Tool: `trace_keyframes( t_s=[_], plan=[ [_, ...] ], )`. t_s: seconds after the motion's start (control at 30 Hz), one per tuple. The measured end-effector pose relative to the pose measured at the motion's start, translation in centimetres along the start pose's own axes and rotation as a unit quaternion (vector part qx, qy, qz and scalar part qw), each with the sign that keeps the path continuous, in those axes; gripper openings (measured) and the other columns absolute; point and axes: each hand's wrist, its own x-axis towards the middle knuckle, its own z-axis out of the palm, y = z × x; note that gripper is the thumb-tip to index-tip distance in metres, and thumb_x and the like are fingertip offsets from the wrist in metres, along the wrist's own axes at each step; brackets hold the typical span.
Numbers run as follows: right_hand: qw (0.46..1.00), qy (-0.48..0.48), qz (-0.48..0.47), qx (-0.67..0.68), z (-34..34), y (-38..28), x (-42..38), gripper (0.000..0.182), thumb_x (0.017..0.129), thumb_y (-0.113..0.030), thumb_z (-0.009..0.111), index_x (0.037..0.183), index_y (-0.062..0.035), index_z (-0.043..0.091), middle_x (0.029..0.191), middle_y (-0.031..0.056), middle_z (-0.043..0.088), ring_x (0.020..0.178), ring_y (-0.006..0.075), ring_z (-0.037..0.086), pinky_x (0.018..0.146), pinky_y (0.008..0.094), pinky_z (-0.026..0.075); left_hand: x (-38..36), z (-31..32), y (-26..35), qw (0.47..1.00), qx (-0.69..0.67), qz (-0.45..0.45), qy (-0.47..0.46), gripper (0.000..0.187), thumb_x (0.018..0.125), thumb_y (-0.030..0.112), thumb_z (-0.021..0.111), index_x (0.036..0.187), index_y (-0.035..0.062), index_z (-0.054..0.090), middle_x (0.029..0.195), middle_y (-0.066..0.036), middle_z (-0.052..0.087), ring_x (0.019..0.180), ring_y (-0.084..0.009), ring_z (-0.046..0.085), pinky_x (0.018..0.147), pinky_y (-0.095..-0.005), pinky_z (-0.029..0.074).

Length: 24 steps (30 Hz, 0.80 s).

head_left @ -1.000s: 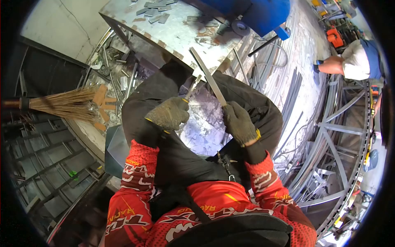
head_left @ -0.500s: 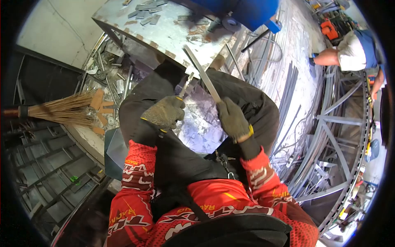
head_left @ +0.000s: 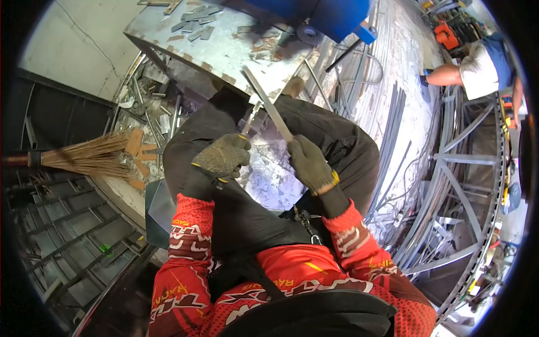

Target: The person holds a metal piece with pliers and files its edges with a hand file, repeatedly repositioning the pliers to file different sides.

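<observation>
Both my hands wear dark grey-brown knit gloves. My left hand (head_left: pixel 223 155) is closed around a thin metal piece (head_left: pixel 252 119) that points up toward the table edge. In my right hand (head_left: pixel 312 163) is the lower end of a long flat metal bar (head_left: pixel 266 102), slanting up and left. The bar's middle lies close to the tip of the thin piece; whether they touch I cannot tell. My dark trousers (head_left: pixel 331 129) spread on either side of the hands.
A worktable (head_left: pixel 185 53) with small metal plates (head_left: pixel 193 21) stands ahead, beside a blue machine (head_left: pixel 314 14). A straw broom (head_left: pixel 84 154) lies left. Long metal bars (head_left: pixel 393 123) and a welded frame (head_left: pixel 466 160) are right. Another person (head_left: pixel 477 73) is at upper right.
My right hand and the long bar have moved slightly left. My left hand has barely shifted and keeps its hold on the thin piece.
</observation>
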Motion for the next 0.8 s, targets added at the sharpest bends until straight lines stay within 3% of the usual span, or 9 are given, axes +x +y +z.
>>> trace_keyframes(
  t_s=[0.03, 0.1, 0.13, 0.37, 0.5, 0.6, 0.63, 0.73, 0.8],
  plan=[
    [1.0, 0.005, 0.0, 0.002, 0.6, 0.1, 1.9, 0.028, 0.107, -0.023, 0.047, 0.108, 0.0021, 0.06, 0.094, 0.03, 0.061, 0.092, 0.0479, 0.063, 0.079, 0.0529, 0.048, 0.2, -0.1, -0.3, 1.0, -0.005, -0.001, 0.006, 0.032, 0.082, 0.008, 0.064, 0.113, 0.0005, 0.065, 0.075, -0.006, 0.061, 0.056, -0.0147, 0.062, 0.05, -0.0302, 0.05],
    [0.957, 0.054, -0.245, -0.146, 1.7, 0.3, 4.8, 0.029, 0.106, -0.025, 0.047, 0.108, 0.0024, 0.059, 0.094, 0.0318, 0.062, 0.093, 0.0489, 0.063, 0.079, 0.0543, 0.048, 0.4, -0.2, -0.9, 1.0, -0.008, -0.003, 0.017, 0.032, 0.082, 0.008, 0.064, 0.113, 0.0003, 0.065, 0.075, -0.006, 0.061, 0.055, -0.0147, 0.062, 0.05, -0.0299, 0.05],
    [0.957, 0.055, -0.247, -0.144, 1.7, 0.1, 4.6, 0.029, 0.106, -0.025, 0.047, 0.108, 0.0024, 0.059, 0.094, 0.0318, 0.062, 0.093, 0.0489, 0.063, 0.079, 0.0543, 0.048, 0.6, -0.2, -1.2, 1.0, -0.022, 0.001, 0.008, 0.032, 0.081, 0.008, 0.063, 0.112, 0.0, 0.065, 0.074, -0.006, 0.06, 0.055, -0.0147, 0.062, 0.05, -0.0298, 0.051],
    [1.0, 0.029, -0.002, -0.001, 1.6, 1.0, -0.9, 0.03, 0.109, -0.025, 0.044, 0.102, 0.0018, 0.057, 0.088, 0.0304, 0.061, 0.086, 0.0499, 0.061, 0.073, 0.0566, 0.047, 0.0, -0.2, -0.7, 0.998, -0.035, 0.051, -0.011, 0.035, 0.08, 0.009, 0.063, 0.114, -0.001, 0.065, 0.075, -0.007, 0.06, 0.056, -0.015, 0.061, 0.054, -0.0299, 0.054],
    [0.964, 0.043, -0.205, -0.163, 0.6, 2.2, 5.0, 0.022, 0.104, -0.018, 0.05, 0.104, 0.0026, 0.059, 0.09, 0.0271, 0.062, 0.084, 0.048, 0.063, 0.073, 0.0549, 0.05, 1.2, -0.6, -2.0, 0.992, 0.053, 0.115, -0.017, 0.037, 0.08, 0.009, 0.063, 0.115, -0.0005, 0.064, 0.076, -0.007, 0.06, 0.056, -0.0148, 0.061, 0.055, -0.0305, 0.054],
    [0.887, 0.14, -0.373, -0.233, 0.9, 2.1, 8.6, 0.023, 0.105, -0.018, 0.047, 0.097, 0.0, 0.059, 0.086, 0.0204, 0.061, 0.076, 0.0356, 0.063, 0.068, 0.0459, 0.05, 0.1, -0.1, 0.0, 0.996, 0.086, 0.028, 0.012, 0.036, 0.08, 0.009, 0.062, 0.115, 0.0002, 0.063, 0.077, -0.007, 0.06, 0.056, -0.0145, 0.061, 0.055, -0.0307, 0.054],
    [0.886, 0.141, -0.375, -0.233, 0.6, 2.2, 8.0, 0.023, 0.105, -0.018, 0.047, 0.097, 0.0, 0.059, 0.086, 0.0204, 0.061, 0.076, 0.0356, 0.063, 0.068, 0.0459, 0.05, 0.2, -0.1, -0.4, 0.999, 0.044, 0.006, 0.01, 0.035, 0.081, 0.009, 0.062, 0.115, 0.0, 0.063, 0.077, -0.008, 0.061, 0.057, -0.0145, 0.061, 0.055, -0.0307, 0.054],
    [0.988, 0.046, -0.145, -0.027, -0.3, 3.0, 3.2, 0.032, 0.108, -0.03, 0.048, 0.095, -0.0029, 0.06, 0.07, 0.0078, 0.055, 0.058, 0.0163, 0.053, 0.054, 0.0351, 0.044, 0.5, -0.4, -0.6, 1.0, 0.004, -0.001, 0.006, 0.034, 0.082, 0.009, 0.062, 0.114, -0.0004, 0.063, 0.078, -0.008, 0.061, 0.058, -0.0144, 0.062, 0.055, -0.0306, 0.054],
    [0.994, 0.034, -0.106, 0.004, -0.3, 3.9, -0.1, 0.032, 0.108, -0.03, 0.049, 0.096, -0.0031, 0.061, 0.071, 0.0062, 0.054, 0.059, 0.015, 0.053, 0.055, 0.0339, 0.044, 0.6, -0.3, -0.9, 1.0, 0.009, 0.006, 0.001, 0.033, 0.082, 0.009, 0.062, 0.114, -0.0006, 0.064, 0.078, -0.008, 0.061, 0.058, -0.0143, 0.062, 0.055, -0.0306, 0.054]
  ],
)
